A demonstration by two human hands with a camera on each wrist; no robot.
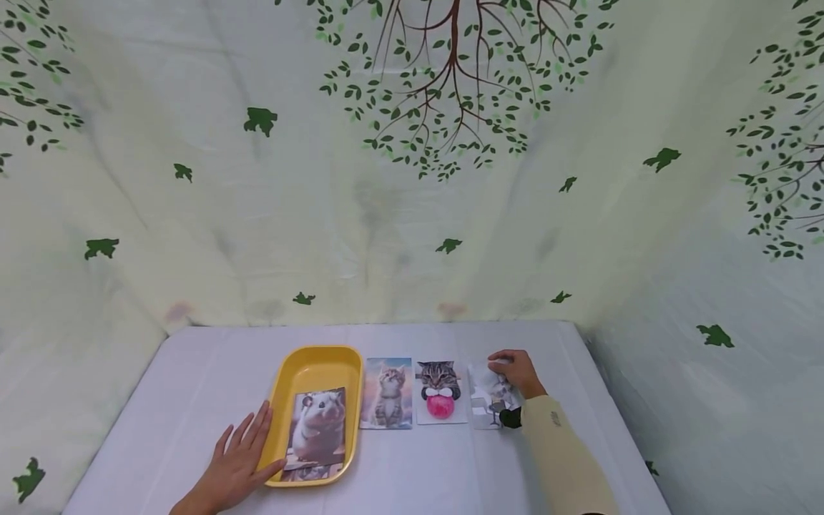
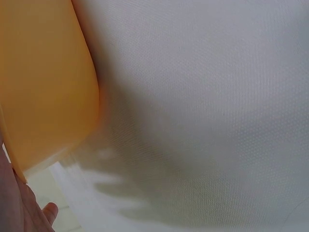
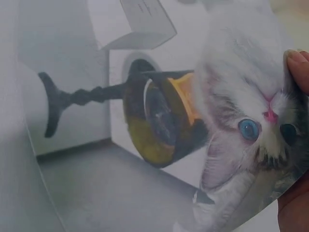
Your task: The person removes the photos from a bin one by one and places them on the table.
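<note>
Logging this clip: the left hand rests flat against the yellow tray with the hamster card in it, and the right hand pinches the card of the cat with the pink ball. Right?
Not quite. In the head view the right hand pinches the white kitten card, the rightmost one; the right wrist view shows it close up. The pink-ball cat card lies untouched. The left hand, yellow tray and hamster card are as stated.

Two cat cards (image 1: 386, 393) (image 1: 440, 392) side by side on white tablecloth (image 1: 193, 372); tree-print backdrop (image 1: 412, 179) behind.
</note>
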